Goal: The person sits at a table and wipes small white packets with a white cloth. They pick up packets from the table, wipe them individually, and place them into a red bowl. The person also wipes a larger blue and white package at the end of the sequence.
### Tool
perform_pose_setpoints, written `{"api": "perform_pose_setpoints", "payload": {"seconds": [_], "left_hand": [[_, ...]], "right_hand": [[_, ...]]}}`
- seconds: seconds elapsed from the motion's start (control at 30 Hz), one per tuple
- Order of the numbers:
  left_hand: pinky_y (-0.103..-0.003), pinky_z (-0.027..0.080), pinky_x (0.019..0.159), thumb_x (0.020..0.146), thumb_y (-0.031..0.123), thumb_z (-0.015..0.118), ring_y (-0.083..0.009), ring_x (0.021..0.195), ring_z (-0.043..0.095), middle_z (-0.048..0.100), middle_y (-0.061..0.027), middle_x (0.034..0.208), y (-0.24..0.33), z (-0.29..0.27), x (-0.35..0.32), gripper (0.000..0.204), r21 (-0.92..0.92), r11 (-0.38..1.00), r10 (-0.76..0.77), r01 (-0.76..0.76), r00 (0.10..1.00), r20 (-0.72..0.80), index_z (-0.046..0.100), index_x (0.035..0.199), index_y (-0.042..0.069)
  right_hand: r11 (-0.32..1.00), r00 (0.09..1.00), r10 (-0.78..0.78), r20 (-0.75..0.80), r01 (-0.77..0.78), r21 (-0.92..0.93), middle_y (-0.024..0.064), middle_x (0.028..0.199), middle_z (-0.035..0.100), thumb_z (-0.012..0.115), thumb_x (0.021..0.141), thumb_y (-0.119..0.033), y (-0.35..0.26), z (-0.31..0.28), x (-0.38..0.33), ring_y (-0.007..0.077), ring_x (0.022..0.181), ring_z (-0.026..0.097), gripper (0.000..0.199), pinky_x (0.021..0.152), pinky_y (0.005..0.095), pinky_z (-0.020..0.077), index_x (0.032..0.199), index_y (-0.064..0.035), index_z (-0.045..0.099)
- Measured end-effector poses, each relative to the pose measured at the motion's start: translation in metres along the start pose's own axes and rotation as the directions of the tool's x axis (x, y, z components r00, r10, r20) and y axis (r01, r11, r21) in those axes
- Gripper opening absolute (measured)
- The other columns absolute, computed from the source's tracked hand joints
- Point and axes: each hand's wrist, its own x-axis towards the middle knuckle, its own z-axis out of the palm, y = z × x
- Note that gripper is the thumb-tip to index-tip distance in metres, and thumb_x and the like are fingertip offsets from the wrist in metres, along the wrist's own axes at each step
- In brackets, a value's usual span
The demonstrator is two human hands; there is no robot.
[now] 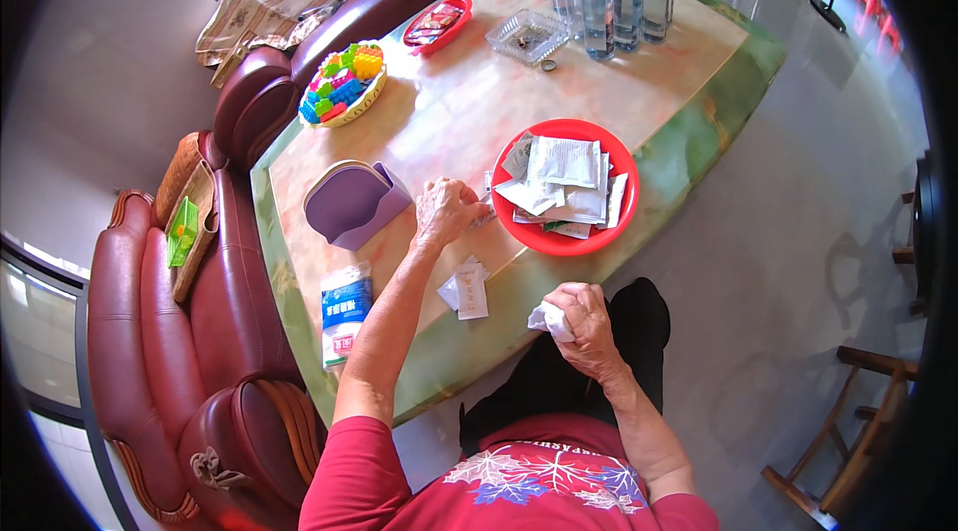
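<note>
White crumpled sachet [547, 321] sits clenched in right hand [584, 323], lower centre of frame, off the table edge [699, 147]. Left hand [444, 212] pinches a small packet [486, 202] just beside red plate [559, 240] w/ more sachets, mid-frame. Best keep pinch firm & pull packets one at a time.

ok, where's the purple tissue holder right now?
In the head view the purple tissue holder sits on the table, just left of the person's left hand, with the bowl of coloured blocks beyond it and a white-and-blue packet nearer the person.
</note>
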Motion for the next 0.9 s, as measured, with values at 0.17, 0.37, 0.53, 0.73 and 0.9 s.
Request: {"api": "perform_pose_setpoints", "payload": {"seconds": [0.17, 0.37, 0.53, 0.73, 0.9], "left_hand": [[-0.042, 0.044, 0.092, 0.076, 0.031, 0.074, -0.029, 0.104, 0.056, 0.066, -0.0146, 0.096, -0.021, 0.008, 0.001, 0.029, -0.2, 0.976, -0.093, 0.089, 0.996, -0.01, 0.07, 0.092, 0.007], [-0.044, 0.043, 0.094, 0.081, 0.029, 0.068, -0.0317, 0.107, 0.052, 0.062, -0.0121, 0.106, -0.023, 0.015, 0.015, 0.04, -0.08, 0.985, 0.135, -0.155, 0.968, -0.213, 0.062, 0.118, 0.015], [-0.045, 0.041, 0.097, 0.082, 0.03, 0.066, -0.0331, 0.11, 0.05, 0.059, -0.0148, 0.11, -0.008, 0.023, 0.045, 0.026, -0.052, 0.99, 0.126, -0.134, 0.984, -0.129, 0.069, 0.106, 0.019], [-0.041, 0.046, 0.087, 0.07, 0.028, 0.077, -0.0315, 0.101, 0.058, 0.065, -0.0152, 0.1, -0.014, 0.021, 0.039, 0.028, -0.077, 0.996, 0.041, -0.051, 0.991, -0.124, 0.071, 0.088, 0.007], [-0.029, 0.052, 0.067, 0.075, 0.011, 0.076, -0.0128, 0.072, 0.064, 0.07, -0.0078, 0.083, -0.042, 0.005, 0.025, 0.022, -0.68, 0.732, -0.056, -0.054, 0.989, -0.139, 0.067, 0.09, -0.003]], "right_hand": [[0.999, 1.0, -0.015, -0.004, 0.015, -0.036, 0.011, 0.104, 0.057, 0.072, 0.066, 0.004, 0.0, 0.003, -0.002, 0.0322, 0.098, 0.055, 0.046, 0.087, 0.0412, 0.0465, 0.11, -0.0089, 0.061], [0.996, 1.0, -0.02, 0.012, 0.02, -0.085, 0.0118, 0.104, 0.057, 0.071, 0.07, 0.0, -0.003, 0.001, -0.001, 0.0324, 0.096, 0.056, 0.039, 0.085, 0.0413, 0.0482, 0.108, -0.007, 0.062], [0.996, 1.0, -0.005, 0.013, 0.006, -0.094, 0.0115, 0.103, 0.057, 0.072, 0.068, 0.001, -0.006, 0.002, -0.002, 0.0322, 0.095, 0.056, 0.042, 0.084, 0.0408, 0.0477, 0.108, -0.0077, 0.062], [0.997, 1.0, 0.003, 0.007, -0.002, -0.082, 0.0109, 0.104, 0.057, 0.072, 0.068, 0.001, -0.004, 0.003, -0.003, 0.0319, 0.096, 0.055, 0.043, 0.084, 0.0412, 0.0473, 0.109, -0.0082, 0.062], [0.995, 1.0, -0.011, -0.001, 0.011, -0.095, 0.011, 0.104, 0.057, 0.074, 0.065, 0.004, -0.005, 0.004, -0.003, 0.0321, 0.096, 0.055, 0.05, 0.084, 0.0415, 0.0471, 0.11, -0.0089, 0.06]]}}
